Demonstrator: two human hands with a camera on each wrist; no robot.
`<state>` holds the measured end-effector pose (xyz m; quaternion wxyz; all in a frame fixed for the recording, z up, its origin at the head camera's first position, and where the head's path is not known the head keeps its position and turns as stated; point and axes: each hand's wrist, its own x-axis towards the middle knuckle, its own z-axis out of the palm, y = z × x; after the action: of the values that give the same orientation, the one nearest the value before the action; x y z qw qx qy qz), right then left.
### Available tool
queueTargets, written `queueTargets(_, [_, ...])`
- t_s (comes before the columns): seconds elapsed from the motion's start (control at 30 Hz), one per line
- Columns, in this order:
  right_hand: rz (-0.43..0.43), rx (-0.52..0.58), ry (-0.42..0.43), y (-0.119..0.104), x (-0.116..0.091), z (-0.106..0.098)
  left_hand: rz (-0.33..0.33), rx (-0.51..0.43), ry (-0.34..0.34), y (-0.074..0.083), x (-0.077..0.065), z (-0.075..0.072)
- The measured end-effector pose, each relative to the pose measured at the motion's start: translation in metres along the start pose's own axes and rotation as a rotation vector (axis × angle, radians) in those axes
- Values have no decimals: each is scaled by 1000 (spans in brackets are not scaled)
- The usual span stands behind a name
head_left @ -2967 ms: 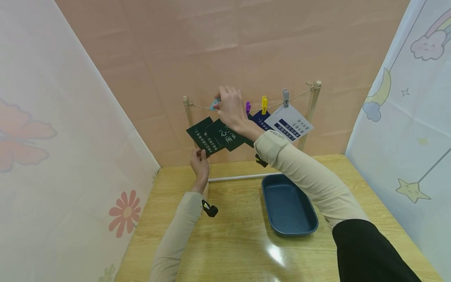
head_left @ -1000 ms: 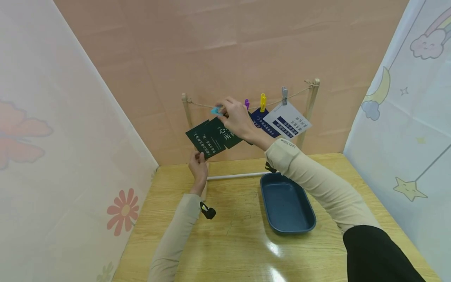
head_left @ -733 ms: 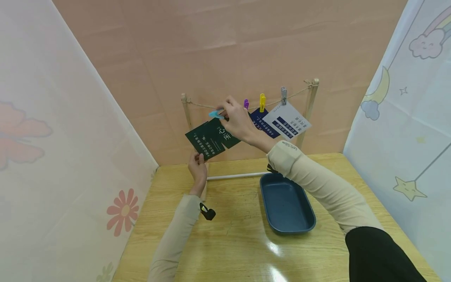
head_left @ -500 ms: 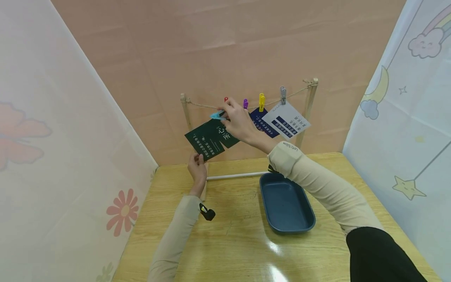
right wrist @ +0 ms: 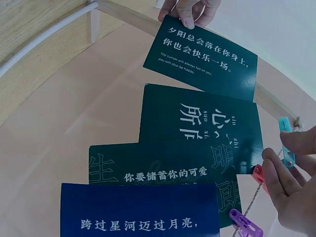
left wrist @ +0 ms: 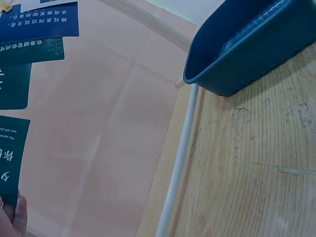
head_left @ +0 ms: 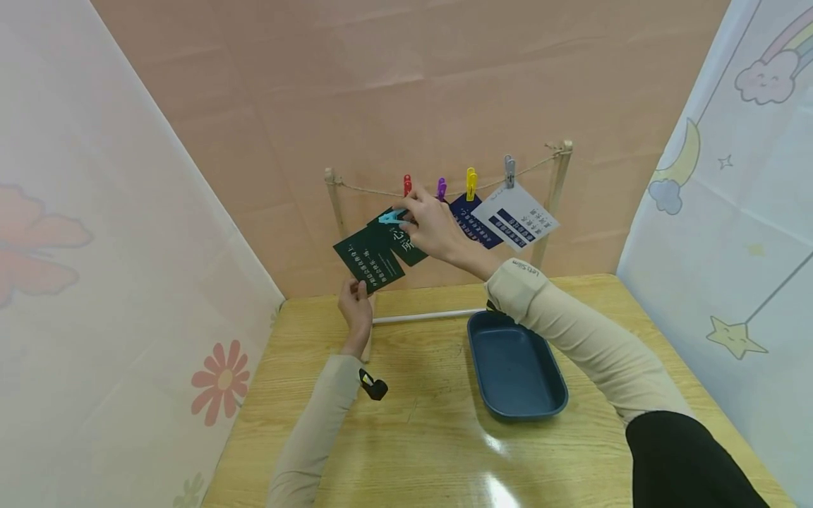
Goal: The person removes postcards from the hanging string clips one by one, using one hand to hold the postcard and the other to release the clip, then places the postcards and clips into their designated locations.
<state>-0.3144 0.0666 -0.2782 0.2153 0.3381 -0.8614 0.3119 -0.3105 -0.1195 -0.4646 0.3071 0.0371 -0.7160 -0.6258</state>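
In the head view my left hand [head_left: 356,307] pinches a dark green card [head_left: 368,258] by its lower edge, thumb in front. My right hand [head_left: 434,223] holds a light blue clothespin [head_left: 391,217] between thumb and fingers, in front of the rope. In the right wrist view this light blue clothespin [right wrist: 285,140] is apart from the left hand's card [right wrist: 207,59]. Another green card [right wrist: 200,128] hangs just beside it. A red clothespin [head_left: 407,184] and a purple clothespin [head_left: 441,188] sit on the rope near my right hand, which partly hides the cards behind.
The rope [head_left: 375,190] runs between two wooden posts. A yellow clothespin [head_left: 471,184] and a grey clothespin [head_left: 510,171] hold a navy card [head_left: 473,224] and a white card [head_left: 516,215]. A blue tray [head_left: 517,413] stands on the wooden table, beside a white rod [head_left: 425,317].
My right hand has moved down from the rope with the light blue clothespin, uncovering the red clothespin. The left hand's card has shifted slightly down, away from the neighbouring green card.
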Motion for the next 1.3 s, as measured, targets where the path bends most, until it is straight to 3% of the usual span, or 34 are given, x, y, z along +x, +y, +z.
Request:
queueTargets(0.43, [-46,-52,14,8,-6,3,-17,25,-3,-9,-3,-2])
queueTargets(0.93, [-24,-56,-35,16,-12,8,-5,34,-15,-13,-9,-2])
queueTargets(1.3, [-1,-147,-70,27,-21,9,-11,32,-38,-14,-17,-3])
